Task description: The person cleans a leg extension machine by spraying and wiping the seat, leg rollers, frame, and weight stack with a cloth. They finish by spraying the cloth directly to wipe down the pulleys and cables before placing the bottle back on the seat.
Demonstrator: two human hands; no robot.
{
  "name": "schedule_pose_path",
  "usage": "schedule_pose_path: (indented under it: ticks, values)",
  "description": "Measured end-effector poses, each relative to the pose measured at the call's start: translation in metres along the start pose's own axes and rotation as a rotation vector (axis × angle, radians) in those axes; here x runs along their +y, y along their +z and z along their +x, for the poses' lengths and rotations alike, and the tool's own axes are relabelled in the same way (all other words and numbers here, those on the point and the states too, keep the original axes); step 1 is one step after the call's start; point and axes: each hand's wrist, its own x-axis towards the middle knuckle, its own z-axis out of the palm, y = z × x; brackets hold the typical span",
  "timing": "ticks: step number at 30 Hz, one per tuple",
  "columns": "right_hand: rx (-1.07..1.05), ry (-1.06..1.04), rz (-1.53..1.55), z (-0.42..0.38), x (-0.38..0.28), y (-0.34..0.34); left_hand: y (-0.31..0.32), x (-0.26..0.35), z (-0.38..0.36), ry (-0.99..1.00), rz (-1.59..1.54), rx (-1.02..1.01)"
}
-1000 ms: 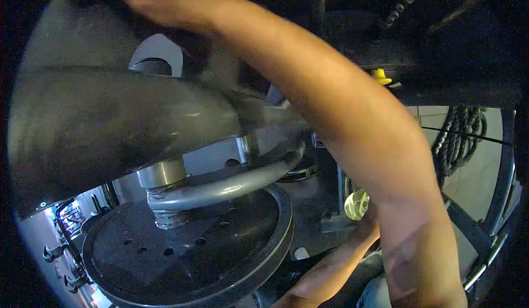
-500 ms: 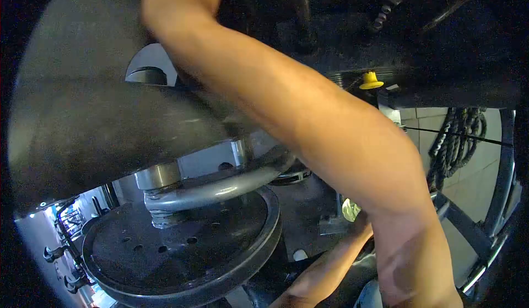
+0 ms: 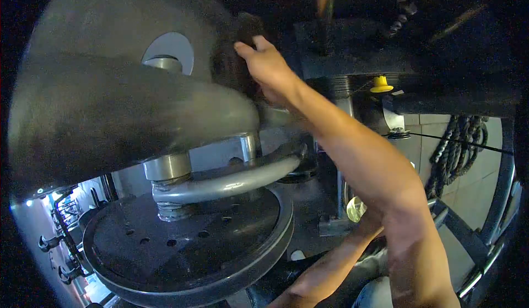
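My right hand [image 3: 265,68] is at the upper middle, beside the curved grey part of a machine [image 3: 132,109]. Its thumb and a finger bend round something dark and brown, too blurred to make out. My left forearm [image 3: 336,266] rises from the bottom and passes behind my right arm, which hides the left hand. Below the curved part, a silver curved bar [image 3: 237,185] lies over a round black plate [image 3: 182,253] with several holes. A metal cylinder [image 3: 167,167] joins at the bar's left end.
A yellow knob [image 3: 381,84] sits right of my hand on the dark frame. A thick dark rope [image 3: 458,154] hangs against the wall at the right, near metal frame tubes [image 3: 502,198]. Racks with hooks [image 3: 52,243] stand at the far left.
My right hand has moved down and to the right from the top edge, and its fingers now show. The view has shifted slightly.
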Motion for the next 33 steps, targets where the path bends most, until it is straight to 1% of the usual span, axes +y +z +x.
schedule_pose_path:
  ticks: [1,2,3,4,5,7,10,12,14,15,16,18,20,22,25,28,30,31,32,33]
  values:
    - [-0.150,-0.028,0.099,-0.015,-0.021,0.011,0.001,0.001,0.000,-0.001,-0.002,0.004]
    - [-0.293,-0.065,0.200,-0.031,-0.056,0.025,0.001,0.003,0.002,0.002,0.003,0.011]
    - [-0.423,-0.171,0.122,-0.038,-0.082,0.040,0.002,0.001,0.002,0.002,0.004,0.001]
    - [-0.453,-0.440,-0.035,-0.044,-0.108,0.058,0.002,0.002,0.003,0.003,0.004,0.004]
    - [-0.436,-0.793,-0.181,-0.036,-0.127,0.085,0.002,0.002,0.004,0.005,0.004,0.004]
    - [-0.410,-1.097,-0.294,-0.035,-0.143,0.100,0.002,0.002,0.008,0.010,0.007,0.011]
    - [-0.432,-0.952,-0.181,-0.070,-0.131,0.080,0.002,0.002,0.015,0.016,0.013,0.019]
    - [-0.439,-0.702,-0.123,-0.086,-0.107,0.049,0.004,0.004,0.019,0.021,0.015,0.022]
    - [-0.505,-0.477,-0.241,-0.089,-0.064,0.002,0.003,0.006,0.024,0.026,0.022,0.035]
    - [-0.422,-0.315,-0.161,-0.103,-0.055,-0.010,0.005,0.005,0.026,0.032,0.032,0.024]
    - [-0.445,-0.063,-0.188,-0.121,-0.064,-0.016,0.003,0.005,0.030,0.035,0.041,0.024]
    - [-0.541,-0.386,-0.382,-0.141,-0.066,-0.007,0.003,0.003,0.040,0.037,0.058,0.028]
    - [-0.730,-0.493,-0.570,-0.153,-0.082,0.024,0.005,0.002,0.050,0.046,0.069,0.026]
    - [-0.903,-0.510,-0.598,-0.155,-0.094,0.042,0.010,0.002,0.061,0.055,0.073,0.024]
    - [-1.032,-0.248,-0.562,-0.149,-0.097,0.042,0.010,0.003,0.066,0.059,0.073,0.006]
    - [-0.629,-0.494,-0.655,-0.161,-0.055,0.010,-0.004,0.005,0.048,0.078,0.119,0.000]
    - [-0.488,0.089,-0.751,-0.144,-0.039,-0.032,-0.008,0.005,0.034,0.107,0.154,0.022]
    - [-0.296,0.264,-0.747,-0.132,0.001,-0.053,-0.011,0.002,0.033,0.127,0.177,0.026]
    - [-0.098,0.435,-0.736,-0.121,0.032,-0.068,-0.009,0.000,0.031,0.153,0.211,0.055]
    - [0.016,0.363,-0.505,-0.114,0.030,-0.065,-0.005,-0.003,0.032,0.185,0.260,0.091]
